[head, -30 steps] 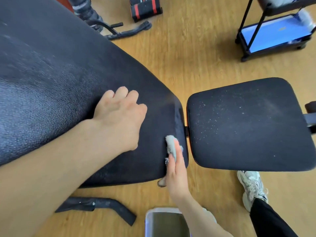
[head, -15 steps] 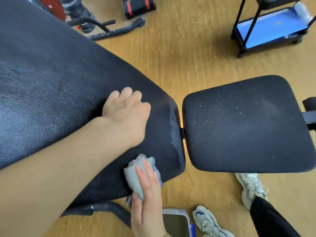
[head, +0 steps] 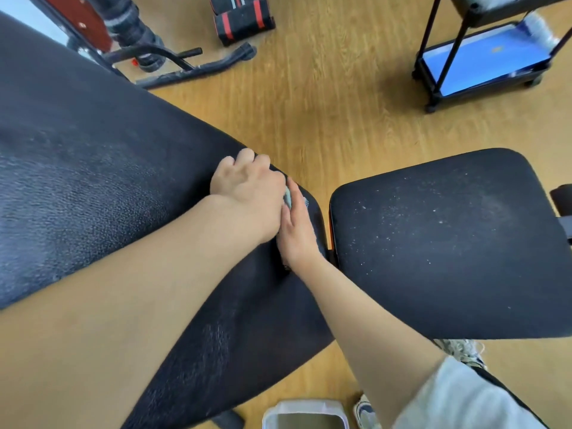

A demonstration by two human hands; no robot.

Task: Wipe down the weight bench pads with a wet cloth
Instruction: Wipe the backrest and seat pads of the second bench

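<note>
The long black back pad [head: 93, 181] of the weight bench fills the left. The smaller black seat pad [head: 448, 243], speckled with white dust, lies to the right across a narrow gap. My left hand [head: 247, 190] rests on the back pad's far corner with curled fingers. My right hand [head: 297, 227] lies flat with straight fingers, pressing a grey cloth [head: 288, 198] onto the back pad near its end edge. Most of the cloth is hidden under the two hands.
A white bucket [head: 305, 413] stands on the wooden floor [head: 340, 103] at the bottom edge, next to my shoes [head: 461, 351]. A black rolling cart [head: 483, 63] with a blue shelf stands at the back right. Bench legs and red-striped black gear [head: 241, 20] lie at the back.
My right hand has carried the cloth from the pad's near edge up to the far corner beside my left hand. My left hand has shifted towards that corner.
</note>
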